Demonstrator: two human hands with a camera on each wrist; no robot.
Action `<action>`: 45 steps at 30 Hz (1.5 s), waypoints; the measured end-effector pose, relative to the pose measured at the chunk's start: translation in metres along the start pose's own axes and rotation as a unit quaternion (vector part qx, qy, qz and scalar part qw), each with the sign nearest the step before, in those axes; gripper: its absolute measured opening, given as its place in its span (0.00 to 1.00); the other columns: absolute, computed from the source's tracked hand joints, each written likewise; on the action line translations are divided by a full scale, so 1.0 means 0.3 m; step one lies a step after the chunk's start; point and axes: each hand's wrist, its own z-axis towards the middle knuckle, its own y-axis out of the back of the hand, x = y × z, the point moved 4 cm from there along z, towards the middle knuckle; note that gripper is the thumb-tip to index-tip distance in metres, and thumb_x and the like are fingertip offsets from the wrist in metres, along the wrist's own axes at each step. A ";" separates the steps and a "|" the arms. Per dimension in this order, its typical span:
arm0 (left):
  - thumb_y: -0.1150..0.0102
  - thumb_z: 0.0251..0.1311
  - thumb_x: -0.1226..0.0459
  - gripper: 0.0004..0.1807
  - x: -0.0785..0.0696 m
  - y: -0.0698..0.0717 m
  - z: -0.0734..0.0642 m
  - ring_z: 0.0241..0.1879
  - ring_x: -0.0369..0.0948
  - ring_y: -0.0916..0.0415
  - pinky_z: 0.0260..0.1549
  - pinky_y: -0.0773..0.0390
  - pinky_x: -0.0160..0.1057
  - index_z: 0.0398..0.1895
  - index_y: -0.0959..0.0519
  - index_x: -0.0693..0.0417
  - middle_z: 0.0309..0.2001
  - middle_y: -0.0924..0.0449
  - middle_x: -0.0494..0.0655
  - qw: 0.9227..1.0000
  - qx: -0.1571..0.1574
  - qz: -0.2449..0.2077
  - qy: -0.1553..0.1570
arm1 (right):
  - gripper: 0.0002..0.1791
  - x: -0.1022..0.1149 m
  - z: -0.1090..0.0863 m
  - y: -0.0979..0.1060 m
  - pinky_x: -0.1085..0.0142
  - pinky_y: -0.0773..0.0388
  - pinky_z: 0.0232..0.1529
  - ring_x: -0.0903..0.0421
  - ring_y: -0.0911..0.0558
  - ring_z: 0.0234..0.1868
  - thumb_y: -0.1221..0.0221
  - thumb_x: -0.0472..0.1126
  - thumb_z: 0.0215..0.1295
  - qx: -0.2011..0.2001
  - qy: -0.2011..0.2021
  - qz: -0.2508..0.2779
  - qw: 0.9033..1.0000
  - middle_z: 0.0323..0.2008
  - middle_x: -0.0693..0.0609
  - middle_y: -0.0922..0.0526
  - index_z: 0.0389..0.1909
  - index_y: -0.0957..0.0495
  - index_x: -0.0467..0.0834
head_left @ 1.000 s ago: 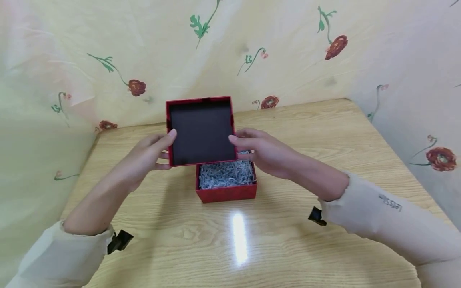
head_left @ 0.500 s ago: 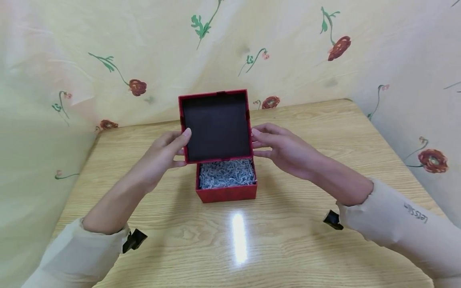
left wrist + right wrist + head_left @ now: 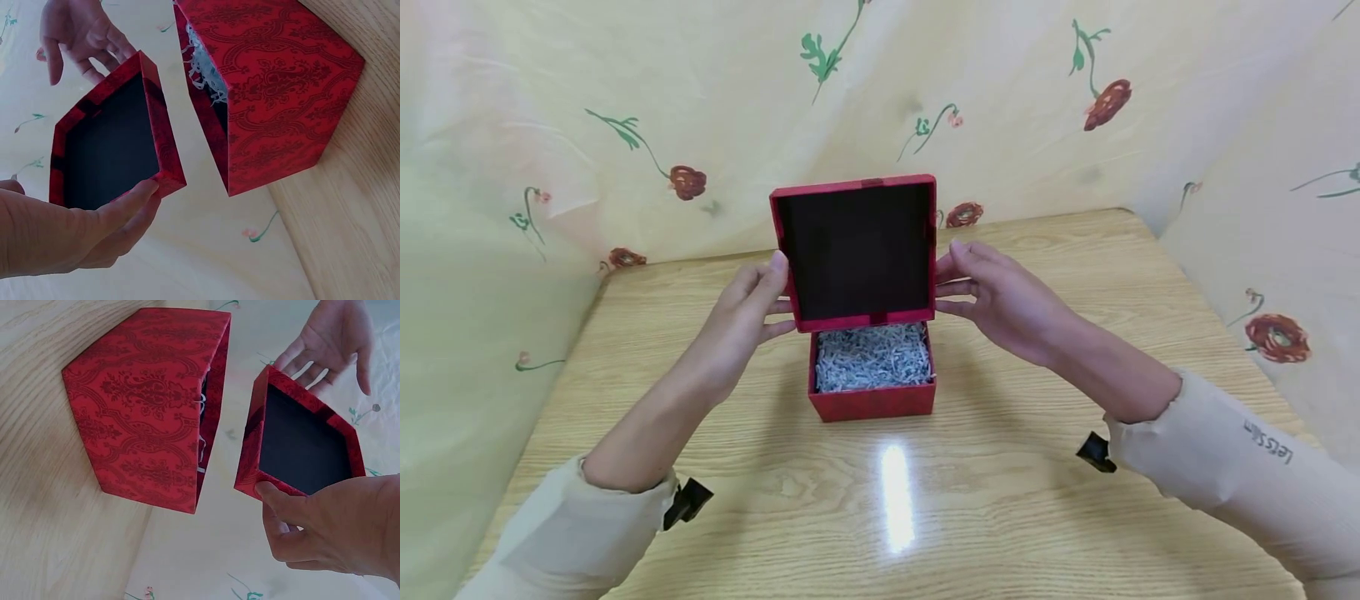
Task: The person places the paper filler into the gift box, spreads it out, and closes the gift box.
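Observation:
A red, black-lined box lid (image 3: pixel 857 250) is held up, its inside toward me, over the back of an open red patterned box (image 3: pixel 874 406). Pale shredded paper (image 3: pixel 871 358) fills the box. My left hand (image 3: pixel 737 317) grips the lid's left side, thumb at the edge and fingers behind. On the other side, my right hand (image 3: pixel 1000 300) holds the lid's right edge. Both wrist views show the lid (image 3: pixel 112 150) apart from the box (image 3: pixel 144 412), with the near thumb on its rim. The lid's outer face is hidden.
The box stands on a wooden table (image 3: pixel 820 500) whose back edge meets a flower-patterned cloth (image 3: pixel 730 83). The cloth also rises along the left and right sides. A bright light reflection (image 3: pixel 897 500) lies in front of the box.
Both hands have carried the lid to the right and slightly up, so it sits more squarely behind the box. It has tilted, showing more of its upper edge. The box has stayed put.

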 end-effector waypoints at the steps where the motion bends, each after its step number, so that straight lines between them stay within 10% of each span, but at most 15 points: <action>1: 0.63 0.69 0.40 0.35 0.000 -0.001 0.000 0.62 0.52 0.37 0.63 0.34 0.51 0.63 0.43 0.60 0.62 0.39 0.53 1.000 0.000 -0.002 -0.004 | 0.20 0.002 0.001 0.001 0.47 0.44 0.68 0.42 0.33 0.59 0.55 0.52 0.75 0.001 0.005 0.001 1.000 0.53 0.41 0.31 0.49 0.33 0.37; 19: 0.79 0.68 0.37 0.40 0.012 0.004 0.004 0.59 0.59 0.35 0.64 0.35 0.52 0.54 0.38 0.67 0.59 0.37 0.60 0.998 -0.011 -0.051 -0.035 | 0.20 0.018 -0.012 -0.005 0.49 0.43 0.69 0.41 0.28 0.54 0.55 0.50 0.75 0.008 0.031 -0.007 0.999 0.46 0.42 0.27 0.32 0.25 0.40; 31: 0.77 0.70 0.39 0.37 0.017 -0.001 -0.003 0.57 0.57 0.34 0.63 0.35 0.52 0.61 0.37 0.61 0.53 0.35 0.62 0.998 -0.005 -0.045 -0.043 | 0.21 0.024 -0.022 -0.005 0.46 0.42 0.68 0.40 0.32 0.59 0.56 0.52 0.75 0.019 0.023 -0.072 0.997 0.56 0.39 0.31 0.38 0.27 0.37; 38: 0.72 0.72 0.43 0.34 0.023 0.005 -0.005 0.62 0.58 0.35 0.65 0.38 0.53 0.61 0.36 0.63 0.59 0.36 0.58 0.991 0.037 -0.075 -0.105 | 0.18 0.035 -0.033 -0.001 0.49 0.42 0.69 0.40 0.32 0.60 0.55 0.48 0.75 0.029 0.038 -0.072 0.996 0.58 0.39 0.32 0.38 0.26 0.38; 45: 0.68 0.75 0.49 0.32 0.046 0.029 -0.003 0.65 0.55 0.38 0.67 0.40 0.48 0.68 0.41 0.67 0.64 0.35 0.59 0.980 0.066 -0.097 -0.162 | 0.32 0.037 -0.045 -0.007 0.58 0.42 0.69 0.42 0.37 0.67 0.55 0.50 0.76 0.065 0.039 -0.065 0.995 0.66 0.39 0.39 0.70 0.44 0.32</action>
